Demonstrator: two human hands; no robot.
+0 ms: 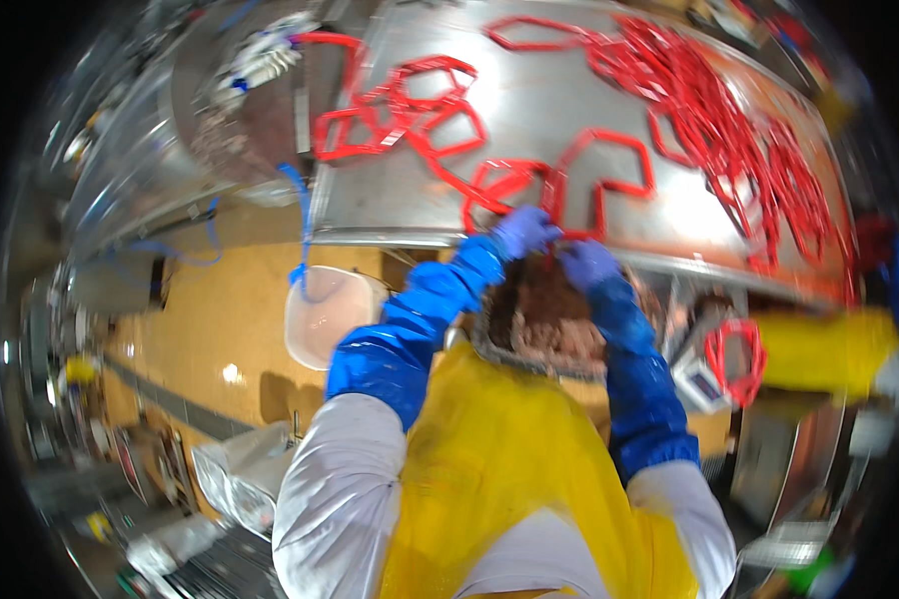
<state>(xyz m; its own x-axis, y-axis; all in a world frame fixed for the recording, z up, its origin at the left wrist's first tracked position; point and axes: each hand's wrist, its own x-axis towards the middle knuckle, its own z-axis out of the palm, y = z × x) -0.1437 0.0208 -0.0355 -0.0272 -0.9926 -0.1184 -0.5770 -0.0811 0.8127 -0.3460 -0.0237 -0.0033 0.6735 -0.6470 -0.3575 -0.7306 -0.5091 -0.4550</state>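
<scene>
My left hand (526, 232), in a purple glove, is closed on a string of red sausage links (504, 182) at the near edge of the steel table (410, 232). Just to its right, my right hand (588, 264), gloved the same way, has its fingers curled at the same strand. Motion blur softens the fingertips. From my hands the red string loops away to the left and bends up over the table on the right. Below my hands stands a tub of ground meat (559, 334).
A large heap of red links (689, 90) covers the table's far right. At the left is a machine with a round meat-smeared bowl (225, 135). A white bucket (332, 314) stands below. A scale (704, 377) with a red coil sits right, beside another person's yellow apron (829, 351).
</scene>
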